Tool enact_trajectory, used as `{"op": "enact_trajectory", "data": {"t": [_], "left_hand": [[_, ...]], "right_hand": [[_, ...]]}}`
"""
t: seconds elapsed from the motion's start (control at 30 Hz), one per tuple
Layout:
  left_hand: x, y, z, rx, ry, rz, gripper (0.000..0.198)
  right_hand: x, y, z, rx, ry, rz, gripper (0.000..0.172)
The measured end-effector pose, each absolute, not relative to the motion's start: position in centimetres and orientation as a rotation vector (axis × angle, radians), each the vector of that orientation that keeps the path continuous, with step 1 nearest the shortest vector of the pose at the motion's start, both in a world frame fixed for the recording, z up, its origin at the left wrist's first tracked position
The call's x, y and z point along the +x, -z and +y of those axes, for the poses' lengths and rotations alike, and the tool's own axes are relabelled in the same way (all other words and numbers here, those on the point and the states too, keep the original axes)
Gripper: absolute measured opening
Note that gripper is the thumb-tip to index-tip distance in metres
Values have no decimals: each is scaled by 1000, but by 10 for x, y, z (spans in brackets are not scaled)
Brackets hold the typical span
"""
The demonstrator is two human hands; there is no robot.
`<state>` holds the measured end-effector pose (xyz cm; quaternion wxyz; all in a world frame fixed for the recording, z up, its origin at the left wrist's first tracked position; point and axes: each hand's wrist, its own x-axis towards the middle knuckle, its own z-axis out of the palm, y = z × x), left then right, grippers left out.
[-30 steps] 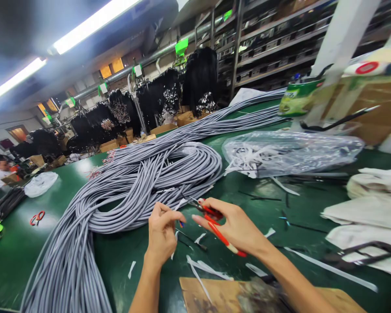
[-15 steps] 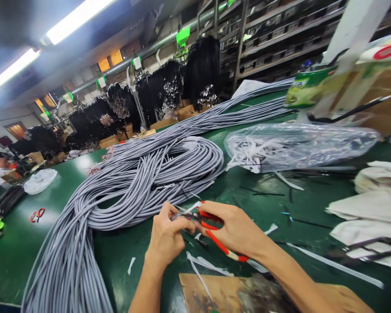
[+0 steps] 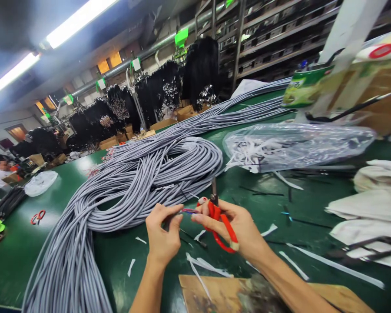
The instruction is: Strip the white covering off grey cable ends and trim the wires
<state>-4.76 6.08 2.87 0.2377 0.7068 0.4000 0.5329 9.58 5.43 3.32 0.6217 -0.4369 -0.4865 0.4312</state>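
Note:
Near the middle of the view, my left hand point(image 3: 164, 234) pinches the end of a cable between thumb and forefinger. Thin coloured wires point(image 3: 189, 211), red and blue among them, stretch from there to the fingertips of my right hand point(image 3: 239, 224). Red-handled scissors point(image 3: 226, 230) also rest in my right hand, their dark blades pointing up and away from the wires. Just beyond both hands lies a large coiled bundle of grey cables point(image 3: 137, 191) on the green table point(image 3: 117, 265).
A clear plastic bag point(image 3: 299, 145) of white strips lies at the right, beside white cloth gloves point(image 3: 361, 208). White scraps and a stained board point(image 3: 221, 295) are close to me. Small red scissors point(image 3: 38, 217) lie left. A person point(image 3: 1, 171) is at the far left.
The scissors have swung upward in my right hand, away from the left fingers. Coloured wires now show between my hands. A white scrap has appeared on the table left of my left hand.

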Motion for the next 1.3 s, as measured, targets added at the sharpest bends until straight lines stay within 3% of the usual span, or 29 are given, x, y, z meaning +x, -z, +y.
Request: {"op": "enact_trajectory", "data": {"t": [0.37, 0.53, 0.67, 1.3], "left_hand": [[-37, -30, 60, 1907, -1231, 1238, 16], [-34, -27, 63, 1599, -1429, 1240, 15], [-32, -24, 66, 1238, -1399, 1140, 23], [-27, -33, 64, 1073, -1333, 1027, 41]], "right_hand": [[96, -23, 54, -1056, -837, -1060, 40], [91, -22, 51, -1061, -797, -1117, 39], [88, -24, 50, -1029, -848, -1145, 37], [88, -28, 49, -1013, -913, -1088, 40]]}}
